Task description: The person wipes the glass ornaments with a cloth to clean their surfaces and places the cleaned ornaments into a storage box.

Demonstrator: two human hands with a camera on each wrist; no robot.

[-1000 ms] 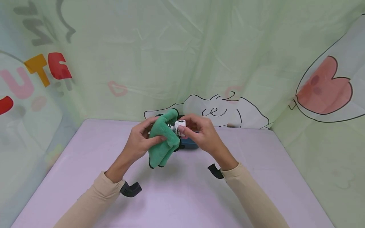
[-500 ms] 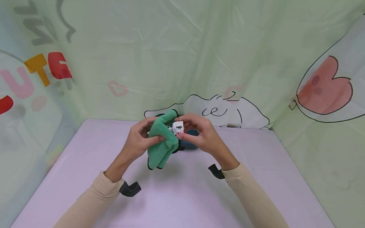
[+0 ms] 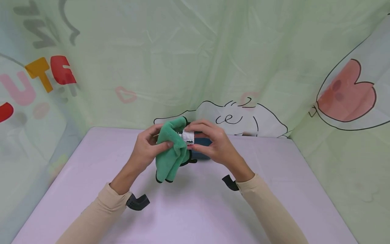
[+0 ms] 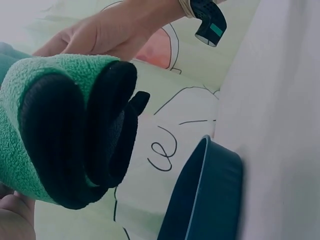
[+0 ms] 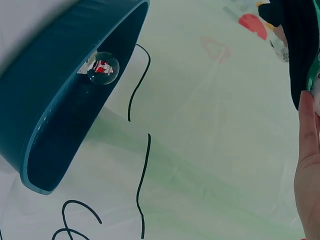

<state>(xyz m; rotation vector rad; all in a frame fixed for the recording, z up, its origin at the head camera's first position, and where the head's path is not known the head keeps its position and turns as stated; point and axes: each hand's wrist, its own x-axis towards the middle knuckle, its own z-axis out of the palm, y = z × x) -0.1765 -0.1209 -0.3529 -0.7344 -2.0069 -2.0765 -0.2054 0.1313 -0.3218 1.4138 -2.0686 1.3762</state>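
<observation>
Gripping a folded green cloth (image 3: 167, 159) in the left hand (image 3: 146, 145) with thumb across the front; pinching a small white object (image 3: 188, 137) at the cloth's edge between fingers and thumb of the right hand (image 3: 218, 142). Held above the desk (image 3: 195, 210), near a blue bin (image 5: 60, 60) containing a clear globe (image 5: 103, 68).

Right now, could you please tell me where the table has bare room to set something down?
The table is bare between the left sleeve and right sleeve, and beyond the right one to the curtain. The back middle is crowded: left hand, right hand, green cloth and white trinket, the blue bin behind.
</observation>
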